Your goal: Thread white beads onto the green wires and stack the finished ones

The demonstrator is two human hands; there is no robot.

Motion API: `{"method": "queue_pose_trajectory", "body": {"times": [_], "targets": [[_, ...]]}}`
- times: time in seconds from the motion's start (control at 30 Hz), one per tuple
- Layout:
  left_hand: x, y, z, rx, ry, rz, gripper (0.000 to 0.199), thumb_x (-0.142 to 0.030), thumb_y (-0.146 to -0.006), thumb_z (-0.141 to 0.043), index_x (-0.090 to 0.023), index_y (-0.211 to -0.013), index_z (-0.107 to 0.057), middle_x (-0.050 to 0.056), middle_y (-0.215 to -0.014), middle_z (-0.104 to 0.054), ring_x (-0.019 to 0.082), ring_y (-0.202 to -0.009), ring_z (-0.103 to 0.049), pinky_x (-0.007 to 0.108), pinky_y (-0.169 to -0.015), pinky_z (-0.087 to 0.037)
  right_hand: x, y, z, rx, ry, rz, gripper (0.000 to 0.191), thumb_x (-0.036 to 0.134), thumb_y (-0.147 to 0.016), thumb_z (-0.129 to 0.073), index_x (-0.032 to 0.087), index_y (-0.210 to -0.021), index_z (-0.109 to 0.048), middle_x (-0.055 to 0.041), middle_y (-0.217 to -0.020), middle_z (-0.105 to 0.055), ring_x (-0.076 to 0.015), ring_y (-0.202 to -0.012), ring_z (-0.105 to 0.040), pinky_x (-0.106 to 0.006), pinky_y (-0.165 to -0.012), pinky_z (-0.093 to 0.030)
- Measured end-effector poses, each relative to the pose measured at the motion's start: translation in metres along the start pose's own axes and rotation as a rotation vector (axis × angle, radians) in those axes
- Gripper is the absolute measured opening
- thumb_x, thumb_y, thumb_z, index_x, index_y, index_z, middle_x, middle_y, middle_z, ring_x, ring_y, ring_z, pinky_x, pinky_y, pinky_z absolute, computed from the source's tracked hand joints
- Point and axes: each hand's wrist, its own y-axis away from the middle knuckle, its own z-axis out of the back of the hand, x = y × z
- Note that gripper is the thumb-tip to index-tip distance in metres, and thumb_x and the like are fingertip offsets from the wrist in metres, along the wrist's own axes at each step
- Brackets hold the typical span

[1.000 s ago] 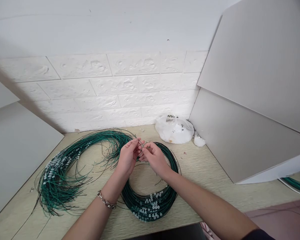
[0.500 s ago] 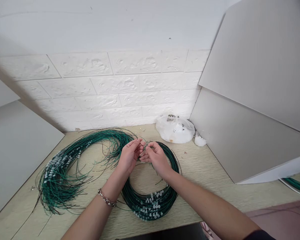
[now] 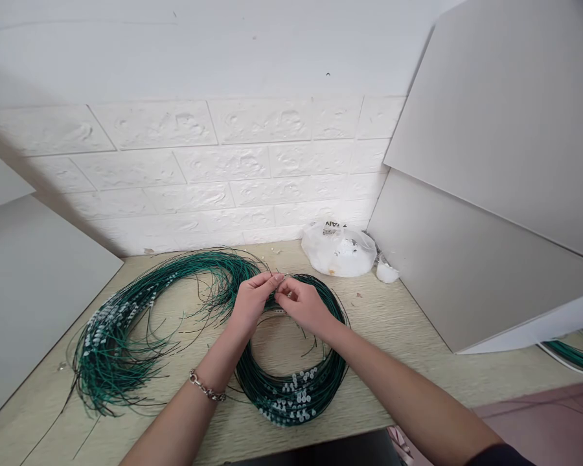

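My left hand (image 3: pixel 253 299) and my right hand (image 3: pixel 304 304) meet over the back of a round coil of green and black wires (image 3: pixel 291 395). Both hands are closed in pinches, fingertips almost touching, on thin wire ends at the coil's back edge. The exact ends are hard to make out. Small white connectors dot the front of the coil. On the left lies a loose curved bundle of green and black wires (image 3: pixel 184 262), also with white connectors, its frayed ends spread toward the front.
A white plastic bag (image 3: pixel 339 249) and a small white cup-like item (image 3: pixel 387 268) stand by the brick-pattern wall (image 3: pixel 243 162). Grey panels flank the wooden table (image 3: pixel 393 323). More green wires (image 3: pixel 576 356) show at the far right.
The fingers of both my hands have closed into tighter pinches, and the fingertips have come closer together. The coil and the loose bundle lie as before.
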Motion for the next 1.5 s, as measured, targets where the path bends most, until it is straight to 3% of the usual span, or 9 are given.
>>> {"method": "queue_pose_trajectory", "body": {"times": [0.1, 0.17, 0.27, 0.4, 0.63, 0.83, 1.07, 1.3, 1.5], "targets": [[0.0, 0.0, -0.001, -0.002, 0.086, 0.028, 0.022, -0.032, -0.06, -0.065, -0.012, -0.069, -0.064, 0.006, -0.074, -0.063, 0.012, -0.071, -0.054, 0.022, -0.067, -0.04, 0.002, -0.005, 0.024, 0.084, 0.173, 0.076, 0.014, 0.03, -0.07, -0.048, 0.017, -0.064, -0.054, 0.004, -0.054, -0.048, -0.008, -0.048, -0.039, -0.02, -0.046, -0.029], [-0.001, 0.0, -0.001, -0.009, 0.169, 0.044, 0.021, -0.032, -0.061, -0.065, -0.012, -0.069, -0.061, 0.004, -0.068, -0.061, 0.012, -0.068, -0.054, 0.023, -0.068, -0.041, 0.002, -0.014, 0.049, -0.006, 0.297, 0.051, 0.022, 0.03, -0.073, -0.043, 0.016, -0.058, -0.051, 0.0029, -0.052, -0.047, -0.0091, -0.05, -0.04, -0.02, -0.047, -0.029], [-0.001, 0.0, -0.002, -0.002, 0.269, 0.077, 0.021, -0.032, -0.062, -0.064, -0.014, -0.07, -0.058, -0.001, -0.056, -0.054, 0.007, -0.052, -0.048, 0.019, -0.054, -0.04, -0.007, -0.032, 0.09, -0.314, 0.565, -0.113, 0.031, 0.025, -0.078, -0.029, 0.015, -0.062, -0.054, -0.0016, -0.058, -0.052, -0.012, -0.057, -0.046, -0.022, -0.05, -0.032], [0.0, 0.001, -0.004, -0.004, 0.275, 0.123, 0.026, -0.034, -0.062, -0.064, -0.012, -0.076, -0.059, -0.004, -0.053, -0.046, 0.001, -0.041, -0.03, 0.014, -0.036, -0.021, -0.03, -0.056, 0.119, -0.282, 0.977, -0.448, 0.027, 0.016, -0.075, -0.035, 0.011, -0.082, -0.06, -0.0122, -0.088, -0.059, -0.0192, -0.082, -0.053, -0.026, -0.064, -0.036], [0.004, 0.003, -0.006, -0.002, 0.158, 0.147, 0.032, -0.036, -0.061, -0.064, -0.011, -0.082, -0.064, 0.0, -0.058, -0.05, 0.0, -0.04, -0.024, 0.017, -0.036, -0.013, -0.061, -0.074, 0.116, -0.202, 1.023, -0.562, 0.026, 0.018, -0.073, -0.046, 0.007, -0.092, -0.06, -0.018, -0.094, -0.059, -0.0251, -0.089, -0.054, -0.031, -0.07, -0.039], [0.006, 0.005, -0.007, -0.013, 0.098, 0.152, 0.035, -0.033, -0.059, -0.066, -0.014, -0.088, -0.065, 0.002, -0.064, -0.057, 0.001, -0.041, -0.025, 0.019, -0.038, -0.015, -0.07, -0.077, 0.114, -0.186, 1.029, -0.552, 0.027, 0.016, -0.072, -0.044, 0.009, -0.093, -0.06, -0.0167, -0.096, -0.059, -0.0247, -0.09, -0.055, -0.03, -0.068, -0.04], [0.007, 0.004, -0.006, -0.016, 0.037, 0.146, 0.031, -0.036, -0.059, -0.064, -0.013, -0.079, -0.068, 0.004, -0.067, -0.058, 0.003, -0.045, -0.029, 0.019, -0.04, -0.019, -0.072, -0.076, 0.109, -0.194, 1.02, -0.538, 0.028, 0.02, -0.074, -0.041, 0.011, -0.092, -0.06, -0.0164, -0.096, -0.059, -0.024, -0.088, -0.056, -0.028, -0.066, -0.04], [0.005, 0.005, -0.007, -0.004, 0.054, 0.137, 0.033, -0.039, -0.062, -0.061, -0.013, -0.082, -0.067, 0.005, -0.071, -0.058, 0.005, -0.049, -0.033, 0.018, -0.04, -0.021, -0.059, -0.066, 0.111, -0.229, 1.028, -0.473, 0.029, 0.02, -0.079, -0.034, 0.011, -0.089, -0.059, -0.0146, -0.094, -0.058, -0.0217, -0.087, -0.055, -0.027, -0.068, -0.038], [0.003, 0.008, -0.009, 0.011, 0.09, 0.155, 0.031, -0.039, -0.061, -0.061, -0.013, -0.078, -0.066, 0.004, -0.068, -0.057, 0.004, -0.046, -0.031, 0.017, -0.038, -0.019, -0.022, -0.036, 0.107, -0.307, 0.969, -0.396, 0.028, 0.026, -0.079, -0.034, 0.012, -0.081, -0.058, -0.013, -0.082, -0.059, -0.0209, -0.077, -0.054, -0.028, -0.062, -0.037]]}}
